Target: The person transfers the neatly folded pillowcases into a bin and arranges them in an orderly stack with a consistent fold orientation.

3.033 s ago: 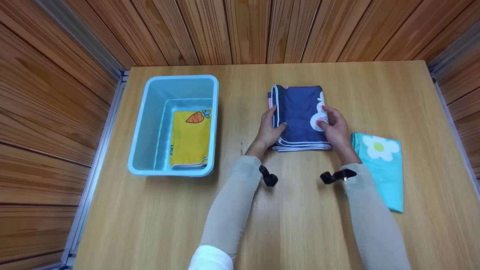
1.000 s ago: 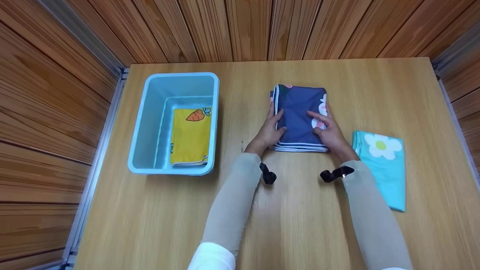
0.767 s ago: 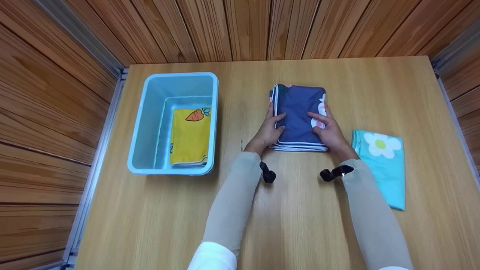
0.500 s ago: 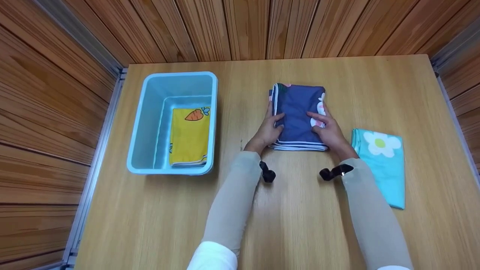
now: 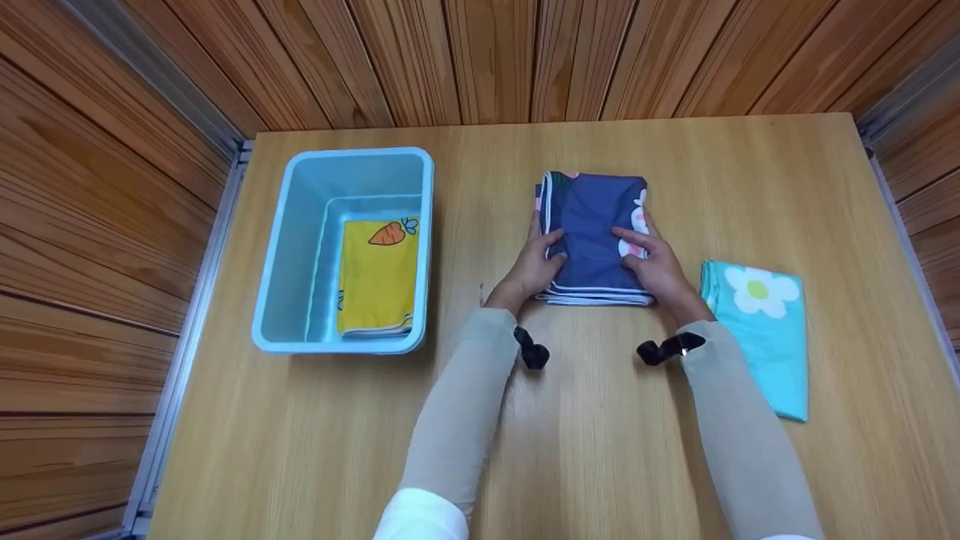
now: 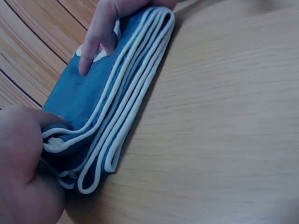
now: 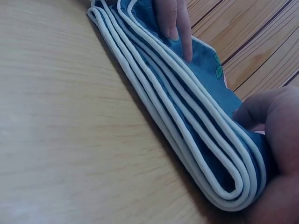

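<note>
A folded navy cloth with white piped edges and a white printed figure lies on the table at centre right. My left hand grips its left edge, thumb on top. On the opposite side my right hand holds the right edge, its thumb and one finger spread over the top. In the left wrist view the stacked layers of the navy cloth show along the near edge, beside my left hand. The right wrist view shows the piped folds of the cloth near my right hand. Fingers behind the folds are partly hidden.
A light blue plastic bin stands at the left, with a folded yellow carrot-print cloth inside. To the right, partly behind the right sleeve, lies a folded turquoise cloth with a white flower. Wood-panelled walls enclose the wooden table.
Since three seconds ago, my right hand has shifted slightly down and left, and one finger now lies across the cloth's top. My left fingers have spread. Over the last second both hands stay nearly still.
</note>
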Action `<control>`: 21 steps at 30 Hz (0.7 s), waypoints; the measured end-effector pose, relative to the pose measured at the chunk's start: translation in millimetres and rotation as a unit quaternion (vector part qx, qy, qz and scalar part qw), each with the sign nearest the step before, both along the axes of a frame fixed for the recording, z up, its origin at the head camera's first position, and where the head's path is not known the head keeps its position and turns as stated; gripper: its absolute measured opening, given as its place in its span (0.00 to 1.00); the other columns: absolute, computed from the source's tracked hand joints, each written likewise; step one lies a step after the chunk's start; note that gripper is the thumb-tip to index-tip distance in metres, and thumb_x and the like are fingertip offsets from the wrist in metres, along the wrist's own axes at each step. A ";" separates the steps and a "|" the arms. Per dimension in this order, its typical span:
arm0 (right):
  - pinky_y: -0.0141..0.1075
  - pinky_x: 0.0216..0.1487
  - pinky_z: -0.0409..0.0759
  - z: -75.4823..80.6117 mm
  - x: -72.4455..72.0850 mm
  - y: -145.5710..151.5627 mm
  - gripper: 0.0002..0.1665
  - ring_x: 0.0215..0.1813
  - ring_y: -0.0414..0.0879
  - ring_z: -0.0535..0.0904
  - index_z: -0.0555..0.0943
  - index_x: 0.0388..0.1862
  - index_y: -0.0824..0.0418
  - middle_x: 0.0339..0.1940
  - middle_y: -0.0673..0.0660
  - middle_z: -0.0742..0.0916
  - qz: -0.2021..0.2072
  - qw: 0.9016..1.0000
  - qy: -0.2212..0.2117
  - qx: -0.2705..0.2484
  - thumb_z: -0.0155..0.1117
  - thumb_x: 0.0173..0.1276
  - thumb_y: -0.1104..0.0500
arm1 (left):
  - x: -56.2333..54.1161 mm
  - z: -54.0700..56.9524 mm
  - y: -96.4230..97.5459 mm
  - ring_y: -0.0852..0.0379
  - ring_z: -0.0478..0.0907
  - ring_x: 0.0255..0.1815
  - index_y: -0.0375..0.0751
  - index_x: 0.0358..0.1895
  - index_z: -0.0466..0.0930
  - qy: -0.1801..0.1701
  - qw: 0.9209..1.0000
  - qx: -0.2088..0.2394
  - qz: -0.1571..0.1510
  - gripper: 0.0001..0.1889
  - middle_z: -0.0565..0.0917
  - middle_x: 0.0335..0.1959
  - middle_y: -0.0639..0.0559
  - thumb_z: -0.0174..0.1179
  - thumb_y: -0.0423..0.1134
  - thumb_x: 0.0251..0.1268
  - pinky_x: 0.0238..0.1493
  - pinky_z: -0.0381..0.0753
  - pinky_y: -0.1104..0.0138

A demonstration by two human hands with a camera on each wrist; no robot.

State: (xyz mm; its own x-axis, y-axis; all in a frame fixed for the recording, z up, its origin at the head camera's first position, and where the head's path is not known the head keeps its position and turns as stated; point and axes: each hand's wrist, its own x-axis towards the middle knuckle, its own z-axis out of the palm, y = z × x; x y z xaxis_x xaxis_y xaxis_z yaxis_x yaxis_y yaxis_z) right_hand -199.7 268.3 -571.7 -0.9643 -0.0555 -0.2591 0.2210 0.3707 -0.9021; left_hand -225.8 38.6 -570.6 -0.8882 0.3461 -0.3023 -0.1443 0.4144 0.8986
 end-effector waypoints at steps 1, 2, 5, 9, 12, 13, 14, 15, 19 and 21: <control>0.48 0.81 0.32 0.9 -0.7 0.0 0.34 0.83 0.47 0.28 0.71 0.76 0.59 0.86 0.48 0.38 0.000 1.000 -0.001 0.000 0.49 0.73 0.74 | -0.4 0.7 0.2 0.56 0.27 0.83 0.45 0.79 0.62 0.000 1.000 0.000 -0.001 0.28 0.28 0.84 0.57 0.50 0.33 0.80 0.81 0.38 0.62; 0.48 0.81 0.33 1.0 -1.2 0.5 0.33 0.83 0.47 0.28 0.71 0.76 0.59 0.86 0.48 0.38 0.000 1.000 -0.002 0.001 0.49 0.73 0.74 | -0.8 1.3 0.4 0.57 0.27 0.83 0.45 0.79 0.61 -0.003 1.000 0.001 0.000 0.28 0.28 0.84 0.58 0.50 0.32 0.80 0.81 0.38 0.63; 0.48 0.81 0.33 2.6 -3.0 0.6 0.33 0.84 0.48 0.28 0.71 0.76 0.59 0.85 0.48 0.38 0.000 1.000 -0.007 0.001 0.50 0.73 0.74 | -2.5 3.5 1.5 0.57 0.28 0.84 0.45 0.80 0.60 -0.012 1.000 0.001 0.003 0.29 0.28 0.84 0.59 0.50 0.32 0.80 0.81 0.39 0.62; 0.48 0.81 0.33 3.6 -3.2 -0.3 0.34 0.83 0.47 0.27 0.71 0.76 0.58 0.85 0.47 0.38 -0.002 1.000 -0.015 -0.004 0.50 0.73 0.73 | -1.8 4.9 1.9 0.57 0.29 0.84 0.46 0.80 0.60 -0.022 1.000 0.002 0.011 0.29 0.28 0.84 0.59 0.50 0.31 0.79 0.81 0.40 0.61; 0.48 0.81 0.32 6.2 -4.2 -0.1 0.34 0.83 0.46 0.27 0.70 0.77 0.57 0.85 0.46 0.37 -0.006 1.000 -0.019 -0.008 0.50 0.74 0.73 | -1.6 7.1 2.6 0.56 0.29 0.84 0.43 0.79 0.61 -0.013 1.000 0.007 0.012 0.29 0.29 0.85 0.57 0.50 0.29 0.78 0.81 0.39 0.61; 0.47 0.81 0.32 7.5 -4.4 0.2 0.34 0.83 0.46 0.26 0.69 0.77 0.56 0.85 0.46 0.37 -0.007 1.000 -0.022 -0.010 0.50 0.74 0.73 | -1.5 7.9 2.9 0.55 0.29 0.84 0.42 0.79 0.62 -0.010 1.000 0.007 0.012 0.28 0.29 0.85 0.56 0.49 0.29 0.78 0.81 0.39 0.61; 0.47 0.81 0.31 8.5 -4.6 0.3 0.34 0.83 0.46 0.26 0.68 0.78 0.56 0.85 0.46 0.37 -0.008 1.000 -0.025 -0.011 0.50 0.74 0.72 | -1.4 8.7 3.3 0.55 0.28 0.84 0.41 0.78 0.63 -0.008 1.000 0.005 0.011 0.28 0.29 0.85 0.55 0.49 0.28 0.78 0.81 0.38 0.62; 0.47 0.81 0.31 9.5 -4.5 0.5 0.34 0.83 0.46 0.26 0.68 0.78 0.55 0.85 0.46 0.37 -0.009 0.999 -0.028 -0.012 0.49 0.75 0.72 | -1.2 9.4 3.6 0.55 0.28 0.84 0.41 0.78 0.63 -0.007 1.000 0.006 0.010 0.28 0.29 0.85 0.55 0.49 0.28 0.78 0.81 0.38 0.62; 0.47 0.81 0.32 11.3 -2.7 0.8 0.36 0.83 0.47 0.27 0.66 0.79 0.57 0.85 0.49 0.37 -0.013 0.999 -0.032 -0.016 0.50 0.74 0.72 | 0.1 11.8 4.8 0.56 0.28 0.84 0.40 0.77 0.64 -0.005 1.000 0.008 0.012 0.28 0.30 0.85 0.55 0.49 0.27 0.77 0.81 0.38 0.63; 0.47 0.81 0.34 11.3 -1.3 0.8 0.36 0.84 0.48 0.30 0.66 0.79 0.60 0.86 0.52 0.40 -0.013 1.000 -0.017 -0.022 0.50 0.72 0.73 | 0.6 12.7 5.3 0.56 0.28 0.84 0.39 0.77 0.64 -0.002 1.000 0.010 0.012 0.28 0.30 0.85 0.54 0.49 0.27 0.77 0.81 0.39 0.63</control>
State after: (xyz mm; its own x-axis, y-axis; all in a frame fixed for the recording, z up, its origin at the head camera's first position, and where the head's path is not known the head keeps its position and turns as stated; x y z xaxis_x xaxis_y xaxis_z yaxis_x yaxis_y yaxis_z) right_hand -200.9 269.1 -560.4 -0.9560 -0.0429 -0.2902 0.2612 0.3255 -0.9087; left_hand -225.3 43.9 -557.9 -0.8949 0.3319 -0.2984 -0.1569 0.3920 0.9065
